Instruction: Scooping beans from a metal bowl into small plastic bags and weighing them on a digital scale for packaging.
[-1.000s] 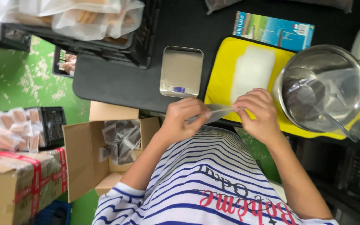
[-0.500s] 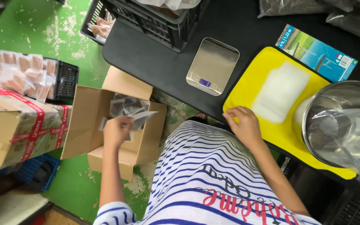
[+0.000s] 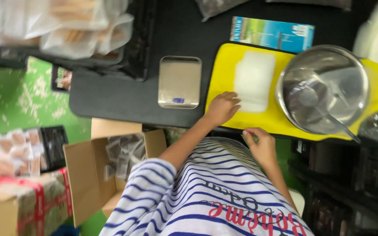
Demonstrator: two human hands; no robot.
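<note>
Fingers of left hand [image 3: 222, 107] loosely curled, empty, tips on yellow mat [image 3: 224, 65] touching the stack of clear bags [image 3: 254, 78]. Right hand [image 3: 259, 142] near table edge, fingers pinched together, contents unclear. Steel bowl [image 3: 322, 89] further right.

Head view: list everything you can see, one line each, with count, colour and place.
Table: one, black, centre.
Scale: one, silver, on table.
Mat: one, yellow, right of scale.
Stack of clear bags: one, whitish, on mat.
Metal bowl: one, silver, on mat, scoop inside.
Flat package: one, blue-green, behind mat.
Cardboard box: one, brown, open, on green floor, small packets inside.
Left hand: on mat beside bag stack.
Right hand: at table edge, empty.
</note>
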